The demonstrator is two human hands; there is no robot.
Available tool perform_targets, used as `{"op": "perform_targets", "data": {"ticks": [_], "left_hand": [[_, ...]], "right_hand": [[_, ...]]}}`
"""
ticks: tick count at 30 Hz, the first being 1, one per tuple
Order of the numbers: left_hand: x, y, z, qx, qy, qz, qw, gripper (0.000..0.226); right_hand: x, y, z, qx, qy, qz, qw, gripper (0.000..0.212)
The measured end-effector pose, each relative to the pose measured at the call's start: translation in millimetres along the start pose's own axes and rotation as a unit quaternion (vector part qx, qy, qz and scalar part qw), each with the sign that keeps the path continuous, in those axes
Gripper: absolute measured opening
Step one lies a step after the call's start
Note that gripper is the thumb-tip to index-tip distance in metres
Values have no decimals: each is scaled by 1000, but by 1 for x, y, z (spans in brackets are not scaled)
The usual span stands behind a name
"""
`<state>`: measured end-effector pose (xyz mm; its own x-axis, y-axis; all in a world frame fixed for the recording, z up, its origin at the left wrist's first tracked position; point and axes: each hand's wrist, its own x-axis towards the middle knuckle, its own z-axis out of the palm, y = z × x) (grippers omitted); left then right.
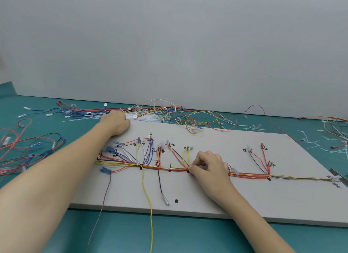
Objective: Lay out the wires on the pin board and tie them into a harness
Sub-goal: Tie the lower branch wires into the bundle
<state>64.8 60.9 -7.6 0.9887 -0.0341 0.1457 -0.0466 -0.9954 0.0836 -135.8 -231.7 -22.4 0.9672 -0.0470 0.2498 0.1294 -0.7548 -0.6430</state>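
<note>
A: Location of the work?
B: The flat pale grey pin board (pixel 216 196) lies on the teal desk (pixel 188 237). The red, yellow and black wire bundle (pixel 248 175) runs across it from 9 to 3 o'clock.

A: Hand states?
B: The right hand (pixel 209 166), fingers curled, pinches the bundle at its fingertips. The left hand (pixel 115 123) reaches to 11 o'clock, onto the heap of thin white cable ties (pixel 148 118) at the board's far edge. Its fingers are hidden behind the knuckles; grip cannot be determined.

A: Other obscured items?
B: The black handwritten labels (pixel 246 150) are too small to read. The loose coloured wires (pixel 22 151) at 9 o'clock are cut off by the frame.
</note>
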Motion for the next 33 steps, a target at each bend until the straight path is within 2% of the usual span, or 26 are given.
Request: {"op": "perform_targets", "data": {"ticks": [5,9,17,24,29,33], "left_hand": [[-1,-7,3,-92,44,6,995,26],[6,-13,6,-122,66,-7,990,29],[3,-8,7,-36,19,-2,999,36],[5,-6,9,-67,5,5,998,26],[7,-6,14,-75,55,22,995,27],[6,-9,12,-149,173,8,973,29]], "right_hand": [[-2,0,-1,-2,4,-4,1000,15],[-1,-1,-1,-3,6,-6,1000,14],[-1,-1,-2,2,4,-3,1000,11],[-3,-1,-2,7,5,3,1000,11],[-1,-3,-3,11,0,11,1000,12],[-2,-4,-4,14,-2,17,1000,13]]}}
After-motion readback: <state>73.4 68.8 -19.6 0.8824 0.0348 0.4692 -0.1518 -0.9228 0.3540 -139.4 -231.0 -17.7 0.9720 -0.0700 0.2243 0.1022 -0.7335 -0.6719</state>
